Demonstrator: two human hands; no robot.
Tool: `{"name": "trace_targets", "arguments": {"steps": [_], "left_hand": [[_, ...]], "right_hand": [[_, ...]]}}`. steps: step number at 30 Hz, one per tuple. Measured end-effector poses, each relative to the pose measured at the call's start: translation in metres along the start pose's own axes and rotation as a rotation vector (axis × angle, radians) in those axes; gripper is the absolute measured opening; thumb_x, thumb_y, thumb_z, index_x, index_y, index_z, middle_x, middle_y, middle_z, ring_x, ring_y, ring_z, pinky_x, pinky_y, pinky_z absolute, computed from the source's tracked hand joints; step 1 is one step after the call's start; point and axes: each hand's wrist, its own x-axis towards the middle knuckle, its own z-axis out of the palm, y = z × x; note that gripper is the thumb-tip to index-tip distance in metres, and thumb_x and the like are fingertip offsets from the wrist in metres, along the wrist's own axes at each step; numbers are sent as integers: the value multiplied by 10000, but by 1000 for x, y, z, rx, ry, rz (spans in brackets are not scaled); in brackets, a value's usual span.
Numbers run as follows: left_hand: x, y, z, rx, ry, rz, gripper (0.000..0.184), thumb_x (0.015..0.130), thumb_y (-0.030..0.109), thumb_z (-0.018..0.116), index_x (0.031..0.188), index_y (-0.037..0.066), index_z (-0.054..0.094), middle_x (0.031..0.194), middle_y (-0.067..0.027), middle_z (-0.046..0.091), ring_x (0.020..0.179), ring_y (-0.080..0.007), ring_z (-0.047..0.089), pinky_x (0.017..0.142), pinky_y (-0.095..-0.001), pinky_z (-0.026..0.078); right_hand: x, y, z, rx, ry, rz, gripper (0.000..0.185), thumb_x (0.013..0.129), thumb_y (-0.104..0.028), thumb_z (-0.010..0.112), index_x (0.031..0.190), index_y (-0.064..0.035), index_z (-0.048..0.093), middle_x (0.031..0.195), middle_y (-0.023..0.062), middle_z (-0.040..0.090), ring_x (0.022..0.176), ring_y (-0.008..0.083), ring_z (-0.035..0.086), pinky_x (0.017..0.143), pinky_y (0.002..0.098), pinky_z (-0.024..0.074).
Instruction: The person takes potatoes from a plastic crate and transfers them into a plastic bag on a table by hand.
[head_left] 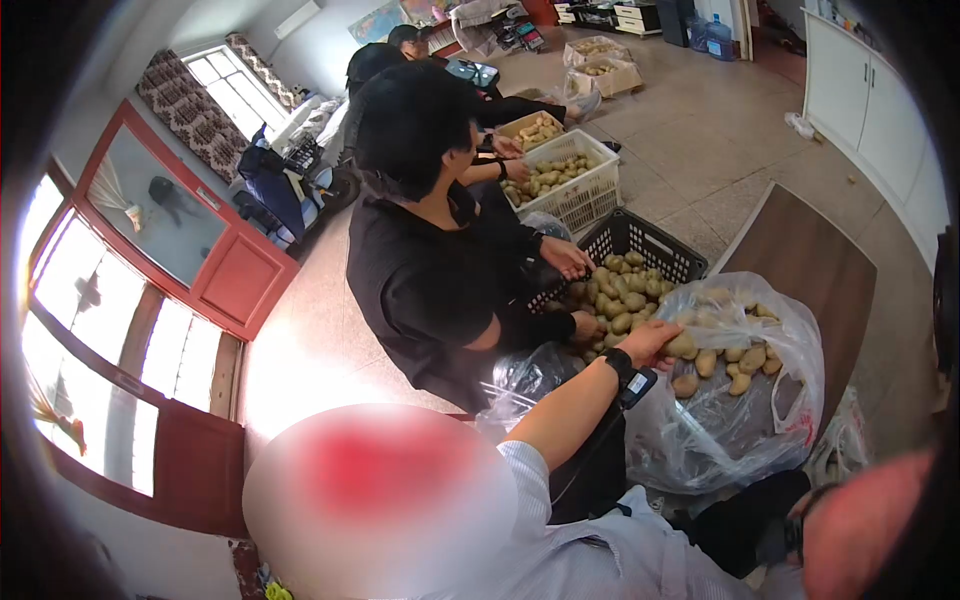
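Note:
My left hand (652,343), with a black watch on its wrist, reaches over a clear plastic bag (690,440). Its fingers are closed on a potato (680,346). Inside the bag lie several loose potatoes (740,362). Just beyond my left hand stands a black crate (640,232) heaped with potatoes (625,290). My right hand (865,530) appears large and smeared at the lower right, close to the camera, with a dark band at the wrist; its fingers cannot be made out.
A person in black (420,270) sits left of the black crate, both hands at its potatoes. Behind, other people sit by a white crate (580,200) of potatoes. A brown board (800,250) lies beyond the bag. Potato boxes (610,78) and a white cabinet (865,100) stand farther off.

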Motion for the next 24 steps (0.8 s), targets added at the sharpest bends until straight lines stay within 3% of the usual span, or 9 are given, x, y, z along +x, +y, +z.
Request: {"name": "trace_targets", "arguments": {"steps": [3,5,14,17,20,24], "left_hand": [[3,-4,-4,19,13,4,391,905,423,604,1097,88,539,848,-48,605,568,-153,571,493,-303,505],[3,-4,-7,31,17,-4,418,900,442,615,1102,84,543,846,-47,599,591,-156,570,507,-298,505],[8,-5,-13,15,9,9,429,894,457,616,1107,92,544,879,-57,591,618,-165,568,555,-332,532],[1,-4,-7,3,39,12,364,900,408,603,1037,73,565,811,-69,606,580,-176,588,518,-337,541],[9,-9,-12,-11,7,-6,405,908,427,606,1114,85,543,906,-60,588,633,-172,569,555,-339,531],[1,-5,-7,5,72,-9,394,902,420,615,1094,82,552,872,-53,590,607,-167,569,567,-332,541]], "right_hand": [[-3,11,15,-106,-323,149,515,933,-532,403,1318,-216,531,1541,211,138,1424,421,-2,1109,605,-60],[-6,15,20,-149,-402,205,510,931,-524,406,1315,-213,531,1534,210,144,1417,418,7,1105,601,-52],[-5,11,33,-156,-441,230,491,922,-488,421,1303,-199,532,1505,205,173,1387,405,45,1086,583,-17],[-5,9,33,-158,-456,246,484,919,-476,426,1299,-195,532,1495,203,183,1377,400,58,1080,577,-5],[-3,6,34,-156,-460,253,478,916,-464,431,1294,-190,533,1485,202,192,1367,396,71,1074,570,7],[1,5,37,-157,-470,260,470,912,-447,438,1289,-184,533,1472,200,205,1353,390,88,1065,562,22]]}}
